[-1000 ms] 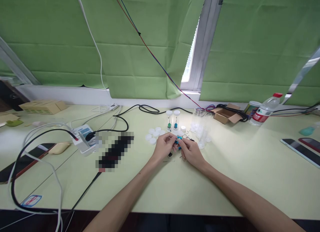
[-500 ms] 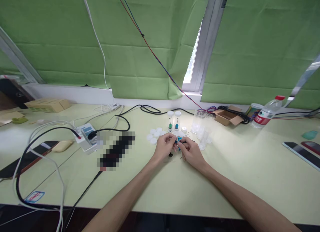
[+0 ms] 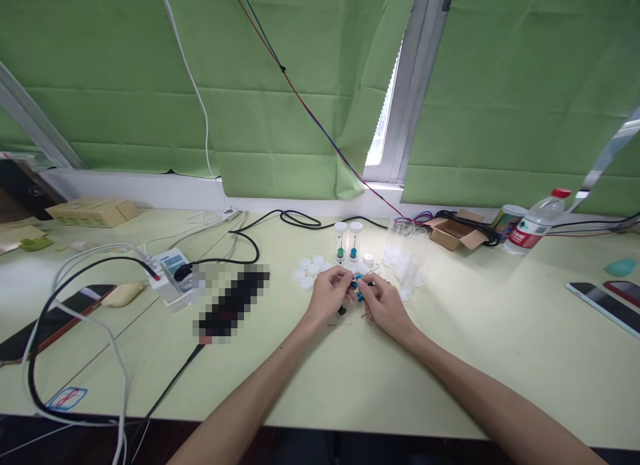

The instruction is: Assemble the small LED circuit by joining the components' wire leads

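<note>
Left to right: the left hand (image 3: pixel 330 295) and right hand (image 3: pixel 384 305) meet out in the middle of the desk (image 3: pixel 450 358), toward its far edge, both pinched shut on a tiny blue part (image 3: pixel 358 287). It looks light, hard and slippery, so fingertip grips at its ends seem safest. White caps (image 3: pixel 306 271) sit just left, two capped vials (image 3: pixel 347 241) behind, clear tubes (image 3: pixel 403 258) right.

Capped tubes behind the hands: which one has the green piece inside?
The left tube; green piece inside it. Its neighbour, the right tube, holds a blue one.
</note>
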`<control>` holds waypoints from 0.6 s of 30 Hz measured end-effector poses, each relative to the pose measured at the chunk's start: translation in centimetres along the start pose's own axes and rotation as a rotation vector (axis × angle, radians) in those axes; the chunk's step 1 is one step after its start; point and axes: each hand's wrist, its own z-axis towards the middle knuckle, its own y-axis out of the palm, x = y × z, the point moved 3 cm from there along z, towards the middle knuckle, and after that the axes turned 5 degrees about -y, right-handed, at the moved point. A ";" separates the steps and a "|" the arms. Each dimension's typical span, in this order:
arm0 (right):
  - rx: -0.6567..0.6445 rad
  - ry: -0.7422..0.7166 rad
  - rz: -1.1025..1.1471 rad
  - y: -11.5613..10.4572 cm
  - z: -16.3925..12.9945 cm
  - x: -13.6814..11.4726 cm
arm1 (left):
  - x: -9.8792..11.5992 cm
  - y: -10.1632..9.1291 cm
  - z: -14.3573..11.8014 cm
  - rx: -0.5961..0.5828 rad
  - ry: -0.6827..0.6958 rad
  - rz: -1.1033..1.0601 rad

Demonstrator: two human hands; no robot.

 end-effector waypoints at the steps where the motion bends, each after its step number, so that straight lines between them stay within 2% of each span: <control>1: -0.006 0.003 0.008 0.0 0.0 0.0 | 0.0 0.0 0.0 0.008 0.004 0.000; 18: -0.021 -0.028 -0.010 0.0 0.1 0.0 | 0.4 0.2 -0.2 -0.013 -0.029 0.012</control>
